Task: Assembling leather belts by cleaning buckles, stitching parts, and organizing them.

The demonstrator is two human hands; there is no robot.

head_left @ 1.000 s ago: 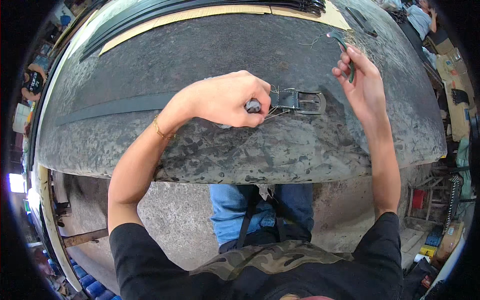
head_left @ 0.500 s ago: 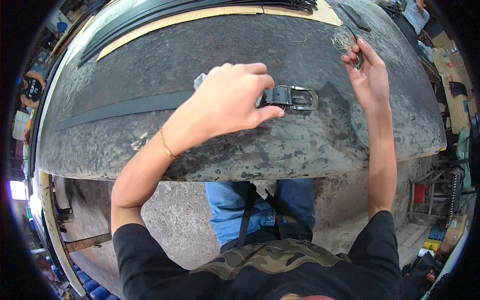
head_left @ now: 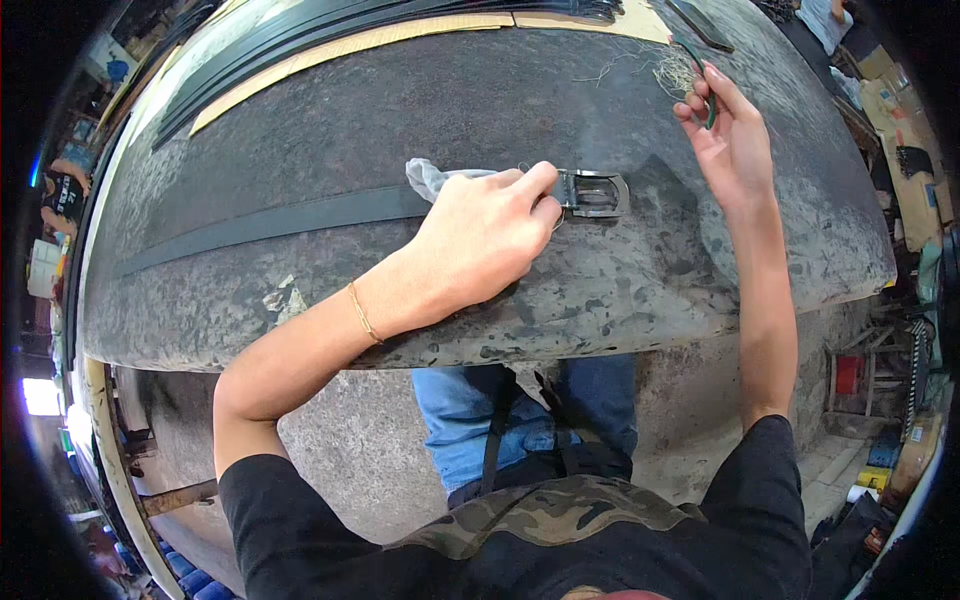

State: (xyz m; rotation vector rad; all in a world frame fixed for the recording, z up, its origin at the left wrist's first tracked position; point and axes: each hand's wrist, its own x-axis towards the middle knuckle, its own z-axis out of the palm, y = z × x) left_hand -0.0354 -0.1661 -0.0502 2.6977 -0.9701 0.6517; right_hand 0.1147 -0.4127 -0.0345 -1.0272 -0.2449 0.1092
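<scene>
A black belt (head_left: 300,220) lies across the dark worktable, with its silver metal buckle (head_left: 603,195) at the right end. My left hand (head_left: 490,230) is on the strap just left of the buckle, its fingers curled down and closed. A crumpled pale grey cloth (head_left: 425,178) sticks out from under that hand; the rest of it is hidden. Loose thread ends show beside the buckle. Raised at the right, my right hand (head_left: 735,150) grips a thin, curved dark green tool (head_left: 711,105), whose exact kind I cannot make out.
Several black belts (head_left: 330,40) lie in a bundle over cardboard (head_left: 350,52) along the far side. Tangled pale thread (head_left: 676,72) sits beyond my right hand, near a dark flat block (head_left: 700,25). Small pale scraps (head_left: 288,300) rest near the front edge. Another person (head_left: 65,195) is at the far left.
My left hand has settled lower over the strap beside the buckle, its thumb no longer showing. The cloth and buckle sit slightly differently. My right hand still holds the green tool, nearly unmoved.
</scene>
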